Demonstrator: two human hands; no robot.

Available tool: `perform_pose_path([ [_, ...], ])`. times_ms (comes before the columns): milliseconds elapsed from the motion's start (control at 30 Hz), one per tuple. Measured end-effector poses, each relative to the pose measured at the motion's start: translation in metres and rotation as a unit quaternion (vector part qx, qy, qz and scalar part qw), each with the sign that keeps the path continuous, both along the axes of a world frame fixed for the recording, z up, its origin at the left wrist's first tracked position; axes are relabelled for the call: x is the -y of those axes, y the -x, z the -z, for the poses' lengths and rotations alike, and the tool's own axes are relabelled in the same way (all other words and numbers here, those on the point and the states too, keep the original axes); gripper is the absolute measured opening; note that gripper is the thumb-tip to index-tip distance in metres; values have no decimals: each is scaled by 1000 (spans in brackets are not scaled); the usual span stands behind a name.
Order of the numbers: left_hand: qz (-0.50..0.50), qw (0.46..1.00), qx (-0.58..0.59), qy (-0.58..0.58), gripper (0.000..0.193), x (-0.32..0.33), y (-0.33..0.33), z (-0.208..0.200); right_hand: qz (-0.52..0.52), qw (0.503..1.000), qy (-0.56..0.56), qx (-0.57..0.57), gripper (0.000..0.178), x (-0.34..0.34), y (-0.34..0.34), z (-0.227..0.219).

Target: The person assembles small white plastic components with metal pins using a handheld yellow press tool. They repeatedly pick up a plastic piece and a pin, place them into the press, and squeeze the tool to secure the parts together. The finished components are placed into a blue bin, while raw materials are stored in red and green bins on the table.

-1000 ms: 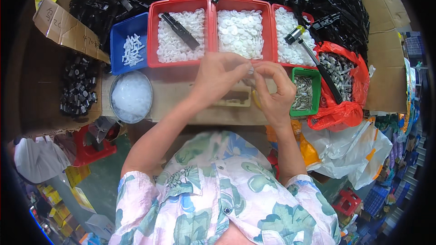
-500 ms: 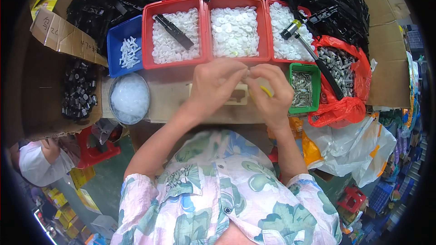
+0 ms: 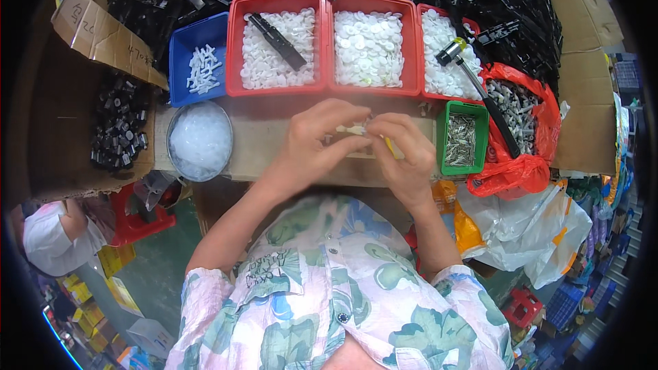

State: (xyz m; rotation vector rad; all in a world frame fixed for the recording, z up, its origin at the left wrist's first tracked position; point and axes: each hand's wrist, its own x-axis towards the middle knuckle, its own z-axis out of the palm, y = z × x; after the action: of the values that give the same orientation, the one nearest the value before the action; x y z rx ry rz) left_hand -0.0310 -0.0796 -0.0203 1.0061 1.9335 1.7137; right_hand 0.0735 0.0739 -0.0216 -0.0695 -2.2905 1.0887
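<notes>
Pale and too small to identify, a tiny piece [image 3: 367, 120] sits between the hands, at the fingertips of the right hand [image 3: 406, 153], which appears to pinch it; its long axis cannot be told. The left hand [image 3: 310, 142] spreads thumb and forefinger just beside it. Beyond lie smooth white discs [image 3: 369, 48]; rightward, slim shiny metal pins [image 3: 460, 140] fill a green plastic box [image 3: 482, 133].
</notes>
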Motion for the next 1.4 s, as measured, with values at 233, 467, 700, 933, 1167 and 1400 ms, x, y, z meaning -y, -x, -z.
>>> perform_pose_path([
  [233,-22,999,-27,-2,40,11,-3,5,-9,1000,-3,10,19,7,2,4],
  [467,-87,926,-358,83,41,43,-19,25,-36,998,-7,57,15,15,6,29],
  [700,-33,874,-464,142,36,51,-31,41,-65,995,-55,60,14,16,11,36],
  [933,-8,859,-487,158,33,48,-26,47,-64,993,-78,60,14,16,9,36],
  [1167,-1,856,-492,157,33,50,-23,47,-80,992,-74,66,14,15,10,36],
  [1400,-10,850,-501,161,34,49,-25,47,-79,991,-78,79,14,14,10,34],
])
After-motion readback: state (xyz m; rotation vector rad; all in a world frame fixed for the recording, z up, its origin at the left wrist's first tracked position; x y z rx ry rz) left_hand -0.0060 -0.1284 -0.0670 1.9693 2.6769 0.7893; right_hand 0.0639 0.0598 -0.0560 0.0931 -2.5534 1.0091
